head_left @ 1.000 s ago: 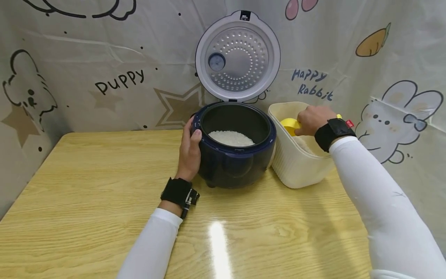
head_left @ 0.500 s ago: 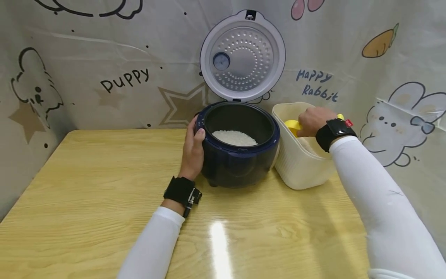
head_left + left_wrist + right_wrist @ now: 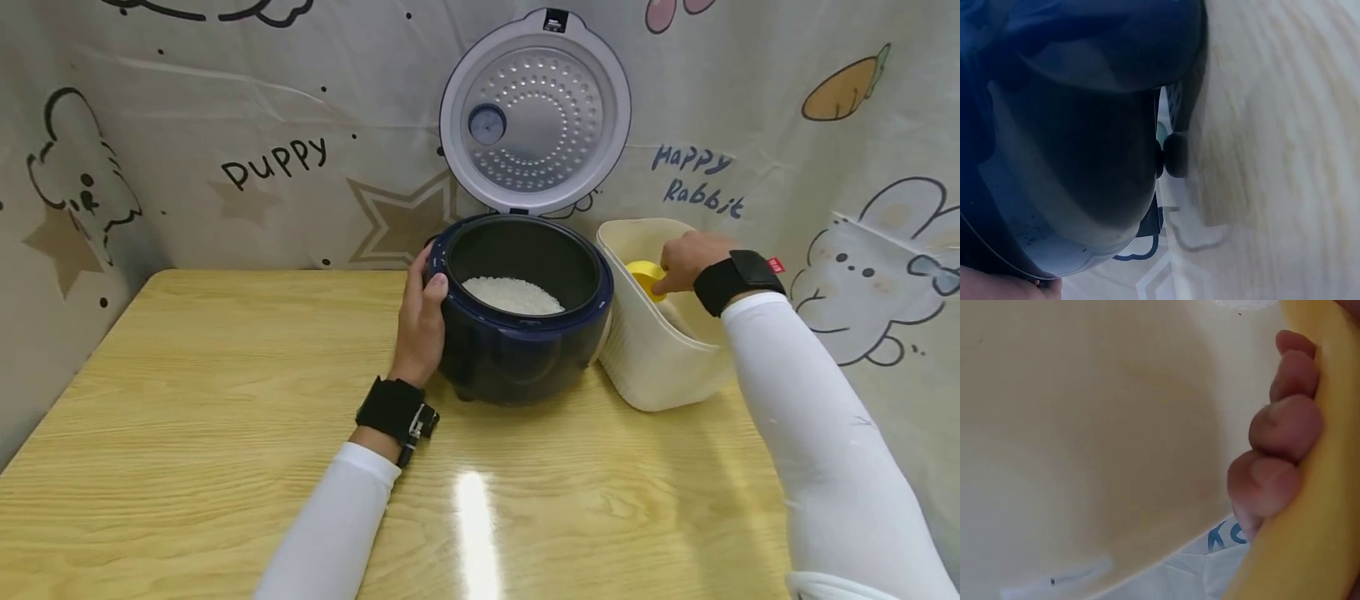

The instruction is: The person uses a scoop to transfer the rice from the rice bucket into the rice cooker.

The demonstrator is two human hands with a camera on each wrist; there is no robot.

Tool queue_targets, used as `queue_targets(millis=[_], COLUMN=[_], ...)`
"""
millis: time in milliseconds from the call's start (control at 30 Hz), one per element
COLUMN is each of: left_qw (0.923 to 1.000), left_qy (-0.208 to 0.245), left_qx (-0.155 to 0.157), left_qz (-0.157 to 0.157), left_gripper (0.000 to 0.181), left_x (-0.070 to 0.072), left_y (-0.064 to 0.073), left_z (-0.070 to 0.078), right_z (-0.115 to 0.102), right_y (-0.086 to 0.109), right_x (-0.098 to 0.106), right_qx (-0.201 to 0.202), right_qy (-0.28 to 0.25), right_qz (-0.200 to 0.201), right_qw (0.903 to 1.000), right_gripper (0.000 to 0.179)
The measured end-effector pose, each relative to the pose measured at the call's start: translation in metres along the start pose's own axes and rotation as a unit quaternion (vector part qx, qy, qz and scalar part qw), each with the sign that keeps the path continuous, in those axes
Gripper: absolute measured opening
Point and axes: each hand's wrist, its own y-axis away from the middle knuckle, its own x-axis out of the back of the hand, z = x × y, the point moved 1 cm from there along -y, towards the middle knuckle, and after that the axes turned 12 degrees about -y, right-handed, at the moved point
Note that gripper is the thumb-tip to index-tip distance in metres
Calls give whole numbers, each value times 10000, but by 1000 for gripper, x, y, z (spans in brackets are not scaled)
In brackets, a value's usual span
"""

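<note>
A dark blue rice cooker (image 3: 525,362) stands with its lid (image 3: 536,117) up, white rice (image 3: 513,295) lying in its pot. My left hand (image 3: 422,321) holds the cooker's left side, thumb in front near the rim and fingers farther back. In the left wrist view the cooker's dark wall (image 3: 1085,156) fills much of the picture, with a bit of the hand at the lower left. Inside the cream bin (image 3: 652,367) on the right, my right hand (image 3: 693,260) grips a yellow scoop (image 3: 647,277). Its fingers (image 3: 1285,428) curl round the yellow handle (image 3: 1329,481).
The cream bin stands close against the cooker's right side. Both are on a wooden table (image 3: 225,400), near a printed cloth backdrop (image 3: 300,83) that rises behind. The raised lid reaches up before the cloth.
The head view has shifted, so the cooker and bin appear farther right. The right hand stays at the bin, and the yellow handle end beside its wrist has gone from sight. The left hand keeps its hold.
</note>
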Motion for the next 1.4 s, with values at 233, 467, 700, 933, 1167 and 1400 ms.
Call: queue_targets(millis=[233, 467, 700, 933, 1167, 1400], left_qw=[10000, 10000, 9998, 9997, 9988, 9991], left_qy=[-23, 59, 185, -75, -156, -106], left_qx=[50, -11, -101, 218, 432, 357], left_qz=[38, 20, 29, -32, -173, -224], left_gripper=[73, 74, 73, 71, 73, 73], left_x=[3, 1, 0, 1, 2, 3], left_y=[-1, -2, -5, 0, 2, -2], left_z=[3, 4, 4, 5, 6, 5], right_z=[-6, -5, -4, -4, -6, -4], right_y=[0, 4, 6, 6, 7, 6], right_x=[-2, 0, 3, -2, -2, -3], right_qx=[-151, -223, -309, -291, -352, -384], right_qy=[-140, -210, -291, -322, -423, -449], right_qz=[4, -66, -78, -144, -156, -189], right_qw=[9998, 9995, 9991, 9990, 9984, 9981], right_gripper=[32, 33, 36, 37, 34, 35])
